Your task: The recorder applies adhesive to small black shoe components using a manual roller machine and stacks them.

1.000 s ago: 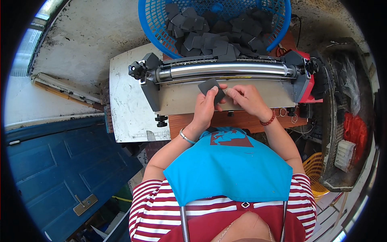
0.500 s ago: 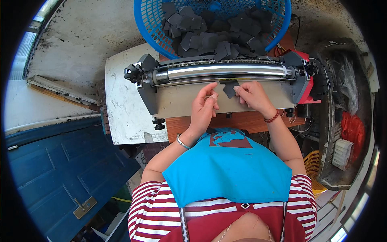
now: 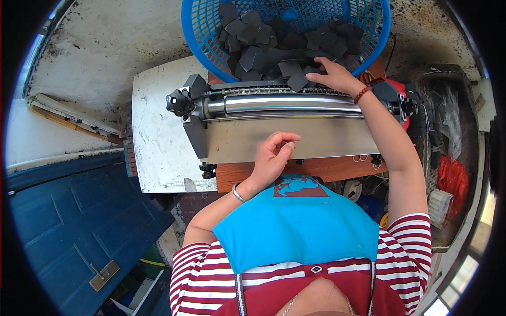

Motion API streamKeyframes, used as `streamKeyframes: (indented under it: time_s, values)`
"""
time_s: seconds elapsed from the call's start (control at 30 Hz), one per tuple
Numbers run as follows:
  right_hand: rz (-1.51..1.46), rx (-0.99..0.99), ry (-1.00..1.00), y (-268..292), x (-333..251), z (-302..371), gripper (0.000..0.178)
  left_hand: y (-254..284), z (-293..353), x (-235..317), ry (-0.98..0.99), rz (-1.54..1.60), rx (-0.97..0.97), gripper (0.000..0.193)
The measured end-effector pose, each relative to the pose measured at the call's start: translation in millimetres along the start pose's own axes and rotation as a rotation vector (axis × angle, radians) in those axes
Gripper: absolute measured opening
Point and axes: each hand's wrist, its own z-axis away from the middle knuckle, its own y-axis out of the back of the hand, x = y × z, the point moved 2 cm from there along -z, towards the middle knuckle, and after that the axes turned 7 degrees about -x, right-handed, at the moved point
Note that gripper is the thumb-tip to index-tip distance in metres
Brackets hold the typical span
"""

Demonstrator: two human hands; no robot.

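My right hand (image 3: pixel 335 76) reaches over the machine to the front rim of a blue plastic basket (image 3: pixel 198 55). Its thumb and fingers are apart, and I see nothing held between them. Just beside the fingertips lie dark grey flat pieces (image 3: pixel 252 57), heaped in the basket and spilling toward the machine. My left hand (image 3: pixel 273 157) hovers over the front part of the beige feed plate (image 3: pixel 237 134), fingers curled in toward the thumb with nothing visible in them. Behind the plate runs a shiny metal roller (image 3: pixel 290 104).
A black knob (image 3: pixel 179 102) sticks out at the machine's left end. White board (image 3: pixel 158 131) extends to the left, above a blue door (image 3: pixel 58 226). At right, a grimy trough (image 3: pixel 445 234) holds a red plastic bag (image 3: pixel 453 179). A brown wooden tabletop (image 3: pixel 245 174) shows below the plate.
My right hand has left the feed plate and moved up and away to the basket; the dark piece it held is no longer seen in it. My left hand has dropped slightly nearer, its fingers more curled.
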Motion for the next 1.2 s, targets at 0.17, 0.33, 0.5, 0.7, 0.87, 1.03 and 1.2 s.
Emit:
streamKeyframes:
  time_s: [0.17,0.33,0.5,0.7,0.87,1.03,1.2]
  values:
    - [-0.061,-0.307,0.033,-10,5,-41,0.066,4,1,1,0.027,0.041,-0.024,0.019]
    - [-0.369,-0.258,-0.061,15,-7,-52,0.048,6,1,1,0.017,0.048,-0.039,0.019]
    - [-0.462,0.044,-0.124,45,9,-63,0.065,7,2,0,0.01,0.042,-0.048,0.019]
    - [-0.224,0.414,-0.076,54,79,-70,0.069,8,-1,4,0.029,0.047,-0.056,0.019]
    - [-0.368,0.503,-0.079,61,83,-53,0.065,5,2,0,0.021,-0.01,-0.058,0.019]
    - [-0.19,0.682,0.02,76,97,-19,0.046,-3,2,-4,-0.069,-0.144,-0.08,0.019]
    - [-0.635,0.512,0.018,89,64,63,0.031,-5,8,-3,-0.009,-0.086,-0.082,0.019]
